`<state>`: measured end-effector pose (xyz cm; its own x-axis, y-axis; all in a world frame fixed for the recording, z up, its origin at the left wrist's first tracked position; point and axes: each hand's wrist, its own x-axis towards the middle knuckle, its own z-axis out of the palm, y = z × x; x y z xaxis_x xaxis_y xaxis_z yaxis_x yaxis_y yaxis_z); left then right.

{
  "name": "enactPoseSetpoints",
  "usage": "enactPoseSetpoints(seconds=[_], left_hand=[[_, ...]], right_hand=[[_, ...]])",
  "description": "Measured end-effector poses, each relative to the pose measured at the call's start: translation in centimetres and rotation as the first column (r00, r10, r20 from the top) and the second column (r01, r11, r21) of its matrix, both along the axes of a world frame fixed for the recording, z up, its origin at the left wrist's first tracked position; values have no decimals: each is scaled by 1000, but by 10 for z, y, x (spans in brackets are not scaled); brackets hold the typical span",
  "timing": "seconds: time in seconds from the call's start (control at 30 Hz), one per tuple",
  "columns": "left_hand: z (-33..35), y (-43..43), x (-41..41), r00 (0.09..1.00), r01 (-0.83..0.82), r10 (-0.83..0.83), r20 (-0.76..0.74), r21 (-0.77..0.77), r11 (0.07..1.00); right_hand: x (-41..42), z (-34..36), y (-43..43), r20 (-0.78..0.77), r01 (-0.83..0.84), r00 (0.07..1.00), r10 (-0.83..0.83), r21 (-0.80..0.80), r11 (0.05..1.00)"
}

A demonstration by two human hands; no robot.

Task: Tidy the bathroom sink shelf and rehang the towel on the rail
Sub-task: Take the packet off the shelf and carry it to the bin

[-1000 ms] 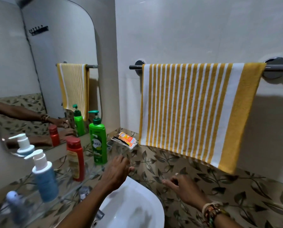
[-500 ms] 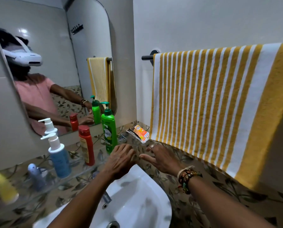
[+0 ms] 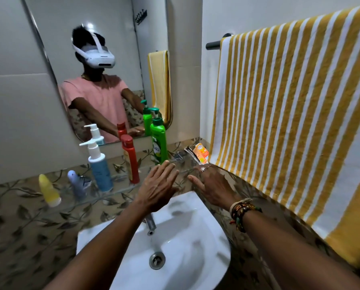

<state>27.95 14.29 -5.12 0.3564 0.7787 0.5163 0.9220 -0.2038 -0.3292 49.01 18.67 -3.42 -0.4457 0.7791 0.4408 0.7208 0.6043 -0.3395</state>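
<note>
Compared with a second ago: hands drawn close together, side by side, no longer well apart (already nearly so half a second back). More of the sink point(image 3: 195, 237) and mirror point(image 3: 112, 17) in view. Same line-up on the shelf point(image 3: 120, 190), and the same towel point(image 3: 290, 122) draped over the rail point(image 3: 213, 45).

Left hand point(image 3: 157, 185): palm down, fingers straight and slightly spread, gripping nothing. Hovering above the tap point(image 3: 150, 222), fingertips at the shelf's front edge; cannot tell whether touching the glass.

Right hand point(image 3: 212, 185): also flat and released, ring point(image 3: 202, 169) on one finger, bracelets point(image 3: 241, 210) at the wrist, thumb pointing toward the left hand. Nothing held.

Just beyond the left fingertips: green bottle point(image 3: 159, 141), upright. To the left of that hand, in order outward: red bottle point(image 3: 131, 162), pump bottle point(image 3: 100, 172), roll-on point(image 3: 76, 182), yellow bottle point(image 3: 49, 192) (the last two blurred and leaning). All on the shelf, none touched.

Just beyond the right fingertips: soap box point(image 3: 201, 152), orange, in the corner; contact not clear.

To the right of and above the right hand: towel hanging spread along the rail, yellow and white stripes, lower edge just beside the knuckles. Rail end up above the right hand, past the soap box.
</note>
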Motion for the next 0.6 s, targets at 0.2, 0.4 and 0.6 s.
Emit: enactPoseSetpoints(seconds=[0.2,0.4,0.6], left_hand=[[4,1,-14,996,-90,89,-29,-38,995],[18,14,-19,999,-16,16,-31,-3,1000],[37,31,-10,993,116,-116,-19,23,993]], right_hand=[[-17,4,8,-9,-29,1000,29,46,999],[-28,28,13,-118,-35,992,46,90,995],[-29,50,26,-213,47,976,-42,22,999]])
